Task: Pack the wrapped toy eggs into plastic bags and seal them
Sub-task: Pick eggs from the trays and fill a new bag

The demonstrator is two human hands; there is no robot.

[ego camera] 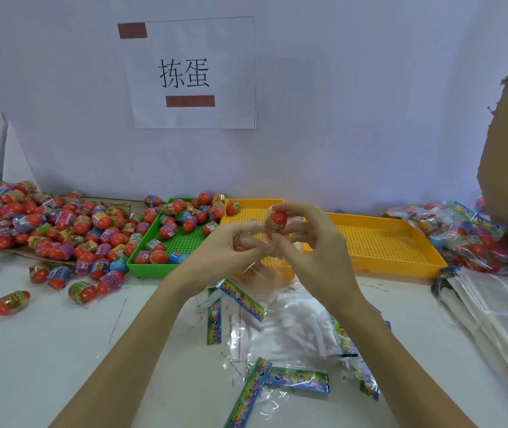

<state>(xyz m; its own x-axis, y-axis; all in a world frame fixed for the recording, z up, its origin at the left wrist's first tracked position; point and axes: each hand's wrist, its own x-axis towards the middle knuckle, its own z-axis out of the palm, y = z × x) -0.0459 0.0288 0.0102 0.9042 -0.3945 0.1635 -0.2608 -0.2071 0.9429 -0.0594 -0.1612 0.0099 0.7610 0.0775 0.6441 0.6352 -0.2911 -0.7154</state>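
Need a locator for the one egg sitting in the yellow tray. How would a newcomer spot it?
Start at the two perforated trays against the back wall: green tray on the left, yellow tray on the right. Go to the yellow one's far-left corner, beside the green rim. The lone wrapped egg lies there, alone on yellow mesh, while its neighbours crowd the green tray.

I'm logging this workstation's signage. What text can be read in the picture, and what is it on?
"拣蛋": large black characters on the white paper sign on the wall.
Red blocks on the sign: no text legible.
Egg wrappers, such as the held egg: too blurred.
Bag header strips: too blurred.
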